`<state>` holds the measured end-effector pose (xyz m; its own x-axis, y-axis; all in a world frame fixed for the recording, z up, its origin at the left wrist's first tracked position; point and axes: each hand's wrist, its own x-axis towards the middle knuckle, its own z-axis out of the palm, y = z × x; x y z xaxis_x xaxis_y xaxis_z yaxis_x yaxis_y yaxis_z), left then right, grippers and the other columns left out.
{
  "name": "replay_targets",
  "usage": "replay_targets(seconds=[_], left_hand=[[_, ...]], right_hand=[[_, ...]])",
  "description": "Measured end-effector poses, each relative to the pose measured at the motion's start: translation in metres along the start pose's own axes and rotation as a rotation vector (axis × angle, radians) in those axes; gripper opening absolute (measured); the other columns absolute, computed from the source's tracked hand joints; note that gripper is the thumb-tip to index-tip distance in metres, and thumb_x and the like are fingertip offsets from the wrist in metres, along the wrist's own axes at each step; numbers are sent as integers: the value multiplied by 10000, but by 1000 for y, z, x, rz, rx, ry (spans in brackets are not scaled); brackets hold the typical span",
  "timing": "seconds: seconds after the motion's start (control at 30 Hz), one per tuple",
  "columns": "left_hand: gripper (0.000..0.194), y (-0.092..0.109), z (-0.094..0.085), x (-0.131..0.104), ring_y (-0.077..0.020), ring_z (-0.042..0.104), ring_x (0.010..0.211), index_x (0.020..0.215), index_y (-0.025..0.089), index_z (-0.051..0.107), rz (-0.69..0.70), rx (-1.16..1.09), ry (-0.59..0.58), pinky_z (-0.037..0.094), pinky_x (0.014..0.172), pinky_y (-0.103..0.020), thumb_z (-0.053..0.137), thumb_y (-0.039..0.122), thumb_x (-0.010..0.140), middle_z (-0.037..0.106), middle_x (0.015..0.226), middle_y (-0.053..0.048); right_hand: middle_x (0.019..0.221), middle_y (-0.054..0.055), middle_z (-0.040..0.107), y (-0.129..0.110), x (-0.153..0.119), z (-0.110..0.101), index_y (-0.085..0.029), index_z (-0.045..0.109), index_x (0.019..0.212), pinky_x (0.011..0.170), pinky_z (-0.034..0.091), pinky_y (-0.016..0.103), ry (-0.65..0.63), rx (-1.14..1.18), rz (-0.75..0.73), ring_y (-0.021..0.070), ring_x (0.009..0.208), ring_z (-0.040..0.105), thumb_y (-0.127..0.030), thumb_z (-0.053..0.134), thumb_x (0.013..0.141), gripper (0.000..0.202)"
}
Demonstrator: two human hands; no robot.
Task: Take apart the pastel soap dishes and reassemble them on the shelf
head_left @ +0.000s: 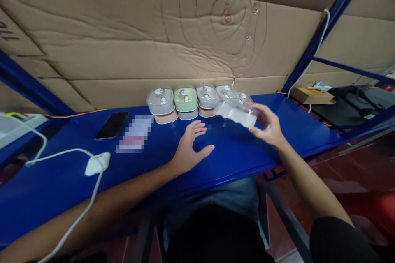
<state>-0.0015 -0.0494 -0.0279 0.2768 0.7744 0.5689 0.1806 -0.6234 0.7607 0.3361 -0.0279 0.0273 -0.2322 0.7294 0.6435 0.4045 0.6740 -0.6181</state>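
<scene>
at the frame's centre, lidded boxes (185,100) stood stacked; by their right end the right hand (271,128) pinched a clear plastic tray (237,114), not yet set down, the left hand (187,152) spread empty.

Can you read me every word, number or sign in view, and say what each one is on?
Nothing reads with certainty.
Dark characters on the cardboard, far left: partly cut off, perhaps "11D".
Round stickers on the container lids: too small and blurred.
Pixelated rectangle: unreadable.
Red drawing: rings, central squiggles unclear.
</scene>
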Motion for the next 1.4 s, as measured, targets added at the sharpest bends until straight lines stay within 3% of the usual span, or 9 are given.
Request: replay_targets(seconds=[0.13, 0.3, 0.43, 0.6, 0.87, 1.07, 1.17, 1.3, 1.4], left_hand=[[898, -10, -4, 7, -375, 687, 1469, 1652, 279, 424, -166, -94, -108, 621, 1183, -568, 856, 517, 902, 656, 1593, -223], [1013, -6, -8, 6, -425, 713, 1414, 1614, 263, 497, -211, -4, -187, 596, 1184, -640, 984, 502, 758, 716, 1508, -208], [1174, -7, -5, 0, -469, 651, 1478, 1648, 270, 469, -82, 163, -213, 530, 1245, -688, 1062, 477, 656, 652, 1566, -215], [1113, -4, 1, -3, -462, 562, 1573, 1668, 267, 430, 73, 230, -300, 515, 1282, -647, 1018, 480, 747, 542, 1666, -223], [1165, 2, 2, 4, -453, 635, 1490, 1639, 227, 402, -31, 296, -254, 534, 1247, -653, 1041, 525, 712, 636, 1566, -214], [1222, 4, 2, 0, -453, 597, 1523, 1698, 239, 344, -15, 333, -242, 514, 1260, -659, 1044, 477, 725, 596, 1627, -221], [1102, 9, 2, -1, -443, 592, 1515, 1710, 219, 387, -1, 394, -256, 498, 1273, -661, 988, 443, 814, 608, 1601, -217], [625, 13, 3, -2, -438, 585, 1508, 1483, 228, 721, 80, 498, -312, 465, 1310, -653, 898, 463, 931, 577, 1597, -197], [485, 12, 3, -2, -441, 589, 1498, 1373, 237, 824, 95, 545, -320, 462, 1319, -650, 875, 488, 960, 560, 1610, -186]], right_hand=[[1583, 80, 703, -26, -31, 35, -392, 676, 1510, 1211, 575, 630, -213, 82, -118, 391, 1462, 677, -487, 921, 859, 702], [1651, 110, 631, -35, -47, 52, -392, 623, 1560, 1236, 545, 653, -288, 94, -85, 398, 1522, 625, -463, 943, 850, 782], [1635, 157, 624, -33, -50, 57, -342, 537, 1639, 1218, 561, 658, -299, 15, 13, 418, 1475, 654, -598, 966, 822, 958], [1564, 155, 635, -36, -43, 72, -347, 543, 1642, 1209, 572, 649, -288, -65, -74, 421, 1429, 663, -684, 998, 757, 1050], [1445, 153, 693, -24, -37, 68, -287, 633, 1544, 1145, 598, 610, -283, -78, -103, 373, 1318, 714, -688, 904, 890, 814], [1459, 145, 714, -17, -35, 60, -283, 642, 1517, 1118, 607, 578, -207, -115, 35, 363, 1278, 733, -749, 788, 958, 742], [1403, 159, 729, -2, -34, 43, -250, 654, 1499, 1144, 583, 614, -141, -274, 146, 393, 1272, 718, -803, 752, 947, 787], [1417, 187, 701, 19, -36, 18, -224, 622, 1549, 1213, 534, 627, -149, -475, 264, 421, 1346, 681, -826, 687, 964, 841], [1509, 215, 654, 26, -37, 12, -200, 576, 1601, 1257, 503, 619, -208, -539, 289, 436, 1431, 630, -810, 679, 967, 886]])
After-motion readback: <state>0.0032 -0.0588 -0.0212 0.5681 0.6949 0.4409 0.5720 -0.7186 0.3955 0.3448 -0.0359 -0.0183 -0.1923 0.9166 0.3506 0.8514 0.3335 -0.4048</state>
